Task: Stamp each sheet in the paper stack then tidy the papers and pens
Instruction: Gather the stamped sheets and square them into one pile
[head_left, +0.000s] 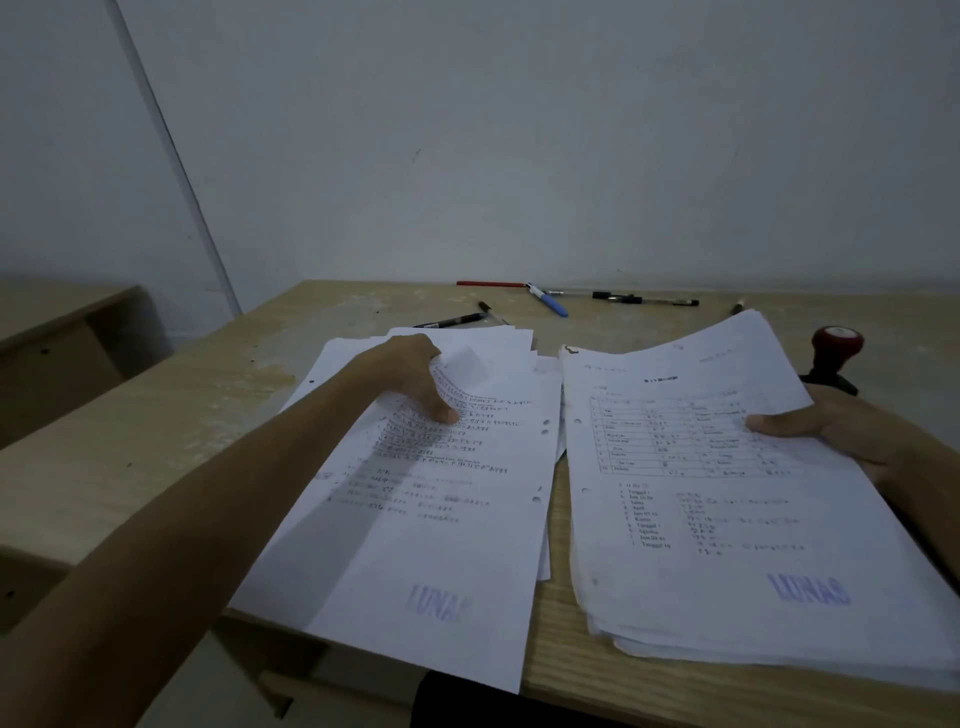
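Two piles of printed sheets lie on the wooden desk. The left pile (441, 519) is fanned untidily, and its top sheet bears a faint blue LUNAS stamp mark near the bottom. My left hand (415, 379) grips the upper part of that top sheet, thumb on the print and fingers under the paper. The right stack (727, 519) is thicker, and a darker blue LUNAS mark shows on its top sheet. My right hand (841, 431) holds that stack's right edge, thumb on top. A red-topped stamp (834, 358) stands upright just behind my right hand.
Several pens lie scattered at the back of the desk (260, 395) near the wall: a red one (491, 283), a blue-white one (548, 300), black ones (644, 300) (452, 321). A pencil (737, 306) lies at the right. A lower shelf unit (67, 338) stands to the left.
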